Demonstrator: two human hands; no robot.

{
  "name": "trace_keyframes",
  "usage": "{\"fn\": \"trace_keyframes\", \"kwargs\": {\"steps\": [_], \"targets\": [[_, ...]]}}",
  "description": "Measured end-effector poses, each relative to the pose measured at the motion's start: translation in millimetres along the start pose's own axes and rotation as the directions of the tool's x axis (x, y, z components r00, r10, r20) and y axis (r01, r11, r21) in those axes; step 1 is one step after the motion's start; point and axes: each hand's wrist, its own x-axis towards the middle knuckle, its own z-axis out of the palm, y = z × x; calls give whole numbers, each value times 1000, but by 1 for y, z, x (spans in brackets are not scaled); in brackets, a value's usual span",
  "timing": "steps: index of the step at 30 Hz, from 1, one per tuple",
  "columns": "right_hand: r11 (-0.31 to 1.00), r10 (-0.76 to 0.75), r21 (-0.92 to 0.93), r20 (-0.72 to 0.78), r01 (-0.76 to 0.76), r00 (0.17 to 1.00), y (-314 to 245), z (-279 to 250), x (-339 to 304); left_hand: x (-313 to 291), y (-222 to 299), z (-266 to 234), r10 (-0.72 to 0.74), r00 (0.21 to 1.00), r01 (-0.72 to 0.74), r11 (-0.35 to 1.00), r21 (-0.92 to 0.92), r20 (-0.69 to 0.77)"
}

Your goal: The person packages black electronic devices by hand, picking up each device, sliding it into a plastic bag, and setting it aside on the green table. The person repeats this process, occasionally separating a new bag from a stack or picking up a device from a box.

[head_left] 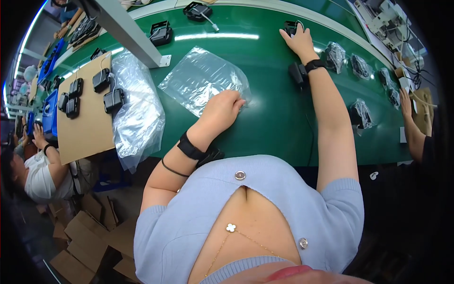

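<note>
Clear plastic bag (202,84) lies pinched at its near edge by left hand (222,110); right hand (299,41) covers a black device (292,27) (mostly hidden), grip indiscernible.

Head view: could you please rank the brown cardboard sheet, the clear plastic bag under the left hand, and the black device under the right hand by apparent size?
1. Brown cardboard sheet, largest.
2. Clear plastic bag.
3. Black device, smallest; farthest away and partly covered by the right hand.

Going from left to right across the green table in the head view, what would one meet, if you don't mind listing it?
Cardboard sheet with black devices → crumpled plastic bags → flat clear bag under the left hand → right hand on a black device → bagged black items.
</note>
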Motion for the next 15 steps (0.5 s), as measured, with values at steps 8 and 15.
{"fn": "trace_keyframes", "kwargs": {"steps": [8,15], "targets": [[949,133,262,168,-174,977,21,-9,9,8,5,-9,-229,965,255,936,-241,129],[-322,-541,706,409,-631,734,-75,-114,-154,5,1,-9,-449,892,338,585,-737,53]]}}
